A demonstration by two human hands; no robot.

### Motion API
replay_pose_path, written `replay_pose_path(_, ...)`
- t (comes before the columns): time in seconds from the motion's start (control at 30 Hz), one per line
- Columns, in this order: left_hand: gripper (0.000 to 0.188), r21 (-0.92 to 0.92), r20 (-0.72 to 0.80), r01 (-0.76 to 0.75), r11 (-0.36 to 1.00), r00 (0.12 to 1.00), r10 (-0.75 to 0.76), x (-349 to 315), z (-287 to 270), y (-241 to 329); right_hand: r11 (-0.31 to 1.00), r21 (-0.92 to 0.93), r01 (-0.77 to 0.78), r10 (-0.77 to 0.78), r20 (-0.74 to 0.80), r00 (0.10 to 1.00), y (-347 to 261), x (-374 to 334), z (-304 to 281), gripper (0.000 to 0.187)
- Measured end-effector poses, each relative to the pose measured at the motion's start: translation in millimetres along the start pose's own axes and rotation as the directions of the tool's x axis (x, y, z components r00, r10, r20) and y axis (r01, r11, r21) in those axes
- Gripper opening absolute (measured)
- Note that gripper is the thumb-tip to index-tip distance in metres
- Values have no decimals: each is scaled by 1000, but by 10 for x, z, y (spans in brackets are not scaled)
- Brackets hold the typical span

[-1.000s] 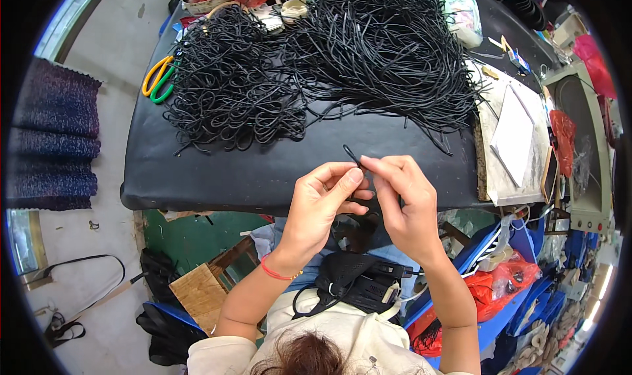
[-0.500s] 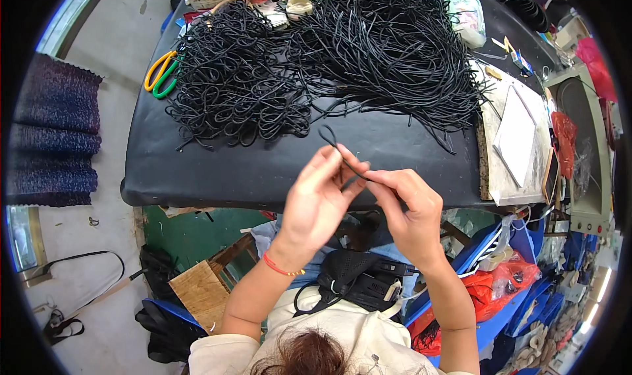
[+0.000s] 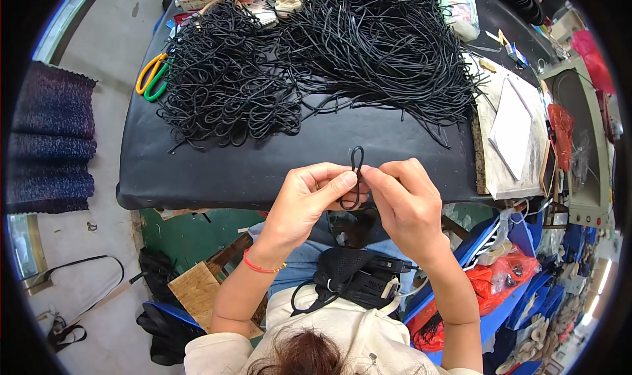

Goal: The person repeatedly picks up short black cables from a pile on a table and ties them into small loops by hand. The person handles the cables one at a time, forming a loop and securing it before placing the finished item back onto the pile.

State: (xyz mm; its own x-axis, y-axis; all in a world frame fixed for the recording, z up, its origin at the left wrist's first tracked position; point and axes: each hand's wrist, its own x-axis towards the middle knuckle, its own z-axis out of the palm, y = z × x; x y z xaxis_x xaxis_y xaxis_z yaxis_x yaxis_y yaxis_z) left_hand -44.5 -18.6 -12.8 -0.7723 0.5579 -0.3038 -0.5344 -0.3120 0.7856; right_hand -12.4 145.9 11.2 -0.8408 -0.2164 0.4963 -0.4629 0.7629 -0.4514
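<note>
A thin black cord, bent into loops above and below the fingers, is pinched between thumb and fingers of my left hand. My right hand is closed at the cord's right side, its fingertips pressed together against it; the exact spot they grip is partly hidden. Both hands meet just over the table's near edge. Beyond them lies a heap of looped black cords on the left. A larger heap of longer, straighter black cords spreads to its right.
The black-covered table carries scissors with yellow and green handles at its left edge. A pale board lies at the right, with a plastic bag behind it. A wooden stool and a blue bin with red bags flank me.
The cord was a slanting strand with a small loop at its far end; now it is folded upright with two loops. My left hand has turned and moved slightly nearer.
</note>
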Motion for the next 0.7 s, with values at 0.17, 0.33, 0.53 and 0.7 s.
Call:
replay_pose_path(0.17, 18, 53, -94, -100, 994, 990, 105, -22, 85, -77, 999, -5, -43, 42, -57, 997, -39, -30, 84, 22)
replay_pose_path(0.33, 16, 184, -263, -188, 965, 936, 232, 21, 55, -105, 979, -202, -7, 22, 70, 997, -32, -58, -124, 22)
replay_pose_path(0.53, 14, 512, 27, -206, 834, 974, 225, -116, 77, -97, 995, -94, 37, -26, 113, 993, 53, 236, -214, 9)
replay_pose_path(0.7, 34, 47, 51, -73, 996, 996, 70, -74, 75, 22, 867, 320, -382, 326, 218, 920, 81, -13, -98, 5)
